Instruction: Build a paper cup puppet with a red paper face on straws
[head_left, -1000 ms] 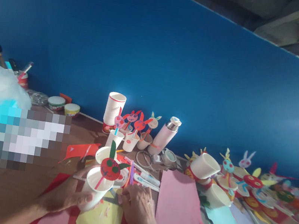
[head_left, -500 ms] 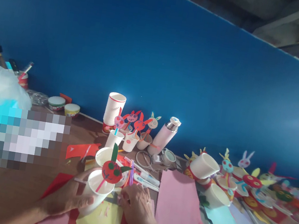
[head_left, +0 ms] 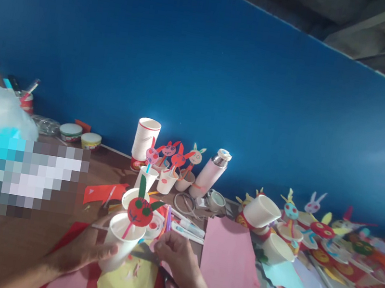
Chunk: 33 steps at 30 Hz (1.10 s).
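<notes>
Presently: your left hand [head_left: 86, 248], clamped round white cup [head_left: 122, 248], lower centre | red paper face [head_left: 140, 213] above rim | your right hand [head_left: 175, 254], beside, hold indeterminable | squeeze lightly; wall may buckle.

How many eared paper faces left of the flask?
5: red face in the left hand's cup; behind, left to right: pink face, darker pink face, orange-red face, pale face. Others possibly hidden.

held cup [head_left: 114, 254]: smooth paper | red face [head_left: 140, 212]: matt paper | flask collar [head_left: 219, 161]: glossy metal
</notes>
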Motion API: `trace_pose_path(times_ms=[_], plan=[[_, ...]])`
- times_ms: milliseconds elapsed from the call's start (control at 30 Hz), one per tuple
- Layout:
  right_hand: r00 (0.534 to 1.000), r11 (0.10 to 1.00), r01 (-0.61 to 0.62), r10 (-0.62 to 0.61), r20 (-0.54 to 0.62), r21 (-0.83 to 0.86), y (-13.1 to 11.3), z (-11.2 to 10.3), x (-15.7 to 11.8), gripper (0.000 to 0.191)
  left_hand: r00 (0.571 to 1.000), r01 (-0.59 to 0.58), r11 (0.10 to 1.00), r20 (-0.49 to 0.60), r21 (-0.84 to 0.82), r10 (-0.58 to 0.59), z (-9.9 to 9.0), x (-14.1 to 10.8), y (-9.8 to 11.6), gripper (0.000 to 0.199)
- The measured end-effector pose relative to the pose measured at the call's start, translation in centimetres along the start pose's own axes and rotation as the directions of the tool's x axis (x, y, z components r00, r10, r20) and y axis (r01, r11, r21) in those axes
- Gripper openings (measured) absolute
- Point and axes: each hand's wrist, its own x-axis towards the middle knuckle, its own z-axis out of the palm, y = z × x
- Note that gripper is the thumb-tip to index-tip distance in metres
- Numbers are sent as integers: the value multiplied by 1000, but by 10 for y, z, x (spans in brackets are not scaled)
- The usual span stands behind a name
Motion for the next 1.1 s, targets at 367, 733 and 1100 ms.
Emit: trace_pose_path(times_ms=[367, 733, 1100], plan=[[999, 990, 25, -30, 30, 140, 4, 4, -2, 14, 999, -21, 992, 33, 124, 17, -2, 0, -1, 80], [999, 998, 30, -28, -33, 54, -2, 3, -3, 15, 999, 33, 994, 2, 100, -34, 0, -2, -15, 86], [979, 981, 119, -90, -180, 153, 0, -5, 5, 26, 999, 50, 998, -9, 33, -50, -1, -1, -20, 75]])
